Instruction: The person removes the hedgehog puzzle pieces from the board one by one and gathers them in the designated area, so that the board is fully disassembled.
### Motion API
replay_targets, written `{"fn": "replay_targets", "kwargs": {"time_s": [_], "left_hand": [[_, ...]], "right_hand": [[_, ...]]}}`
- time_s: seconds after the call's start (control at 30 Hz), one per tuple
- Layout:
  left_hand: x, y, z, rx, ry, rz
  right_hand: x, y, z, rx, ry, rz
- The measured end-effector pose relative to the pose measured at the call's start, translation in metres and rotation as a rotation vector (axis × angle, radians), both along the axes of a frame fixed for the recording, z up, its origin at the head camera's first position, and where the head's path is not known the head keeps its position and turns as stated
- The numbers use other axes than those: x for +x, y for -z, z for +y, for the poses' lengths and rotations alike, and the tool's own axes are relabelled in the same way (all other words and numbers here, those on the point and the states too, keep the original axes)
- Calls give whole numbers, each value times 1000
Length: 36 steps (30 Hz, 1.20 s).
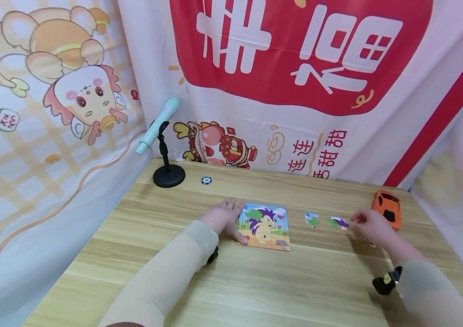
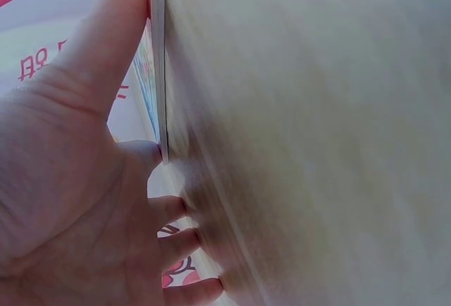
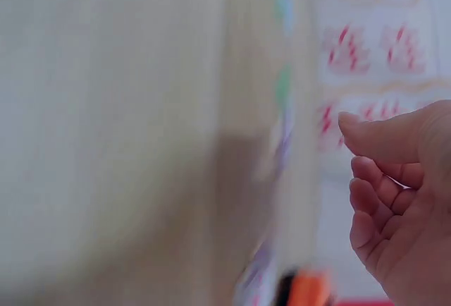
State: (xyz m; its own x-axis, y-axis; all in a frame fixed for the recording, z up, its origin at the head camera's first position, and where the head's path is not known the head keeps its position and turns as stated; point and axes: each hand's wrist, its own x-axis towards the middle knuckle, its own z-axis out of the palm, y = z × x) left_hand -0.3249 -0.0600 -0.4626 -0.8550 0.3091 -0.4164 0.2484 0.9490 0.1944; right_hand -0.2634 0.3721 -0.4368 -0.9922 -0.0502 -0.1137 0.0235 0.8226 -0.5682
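Head view: bright, even, diffuse light, no glare. Soft, short shadows lie on the worktop point(image 1: 256, 281) beneath both forearms. Focus is fair at centre; straight edges bow slightly towards the frame borders. Left wrist view: left hand point(image 2: 77, 200) reasonably sharp, worktop surface smeared and pale, backlit at left. Right wrist view: heavily blurred throughout, colours washed out; only the right hand point(image 3: 402, 200) is discernible.

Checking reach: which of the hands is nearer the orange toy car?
Right. The right hand sits just beside the orange toy car; the left hand rests far off, on the puzzle board.
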Motion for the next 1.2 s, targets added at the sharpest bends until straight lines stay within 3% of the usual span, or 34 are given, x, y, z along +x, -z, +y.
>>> {"fn": "replay_targets", "kwargs": {"time_s": [0.13, 0.27, 0.47, 0.6, 0.77, 0.83, 1.03, 1.2], "left_hand": [[-3, 3, 0, -2, 2, -1], [-2, 2, 0, -5, 5, 5], [2, -3, 2, -13, 11, 13], [4, -8, 3, -10, 10, 17], [14, -18, 3, 20, 21, 28], [12, -14, 3, 26, 25, 31], [-7, 9, 1, 14, 8, 6], [-4, 5, -2, 20, -8, -2]], "right_hand": [[-19, -21, -44, -3, -51, 45], [-35, -29, -93, -66, -138, 115], [-41, -23, -167, -137, -252, 104], [-38, -2, -203, -168, -262, 47], [-35, 28, -225, -220, -247, -11], [-34, 33, -229, -202, -242, -18], [-34, 33, -238, -147, -225, -49], [-36, 28, -245, -142, -214, -102]]}}
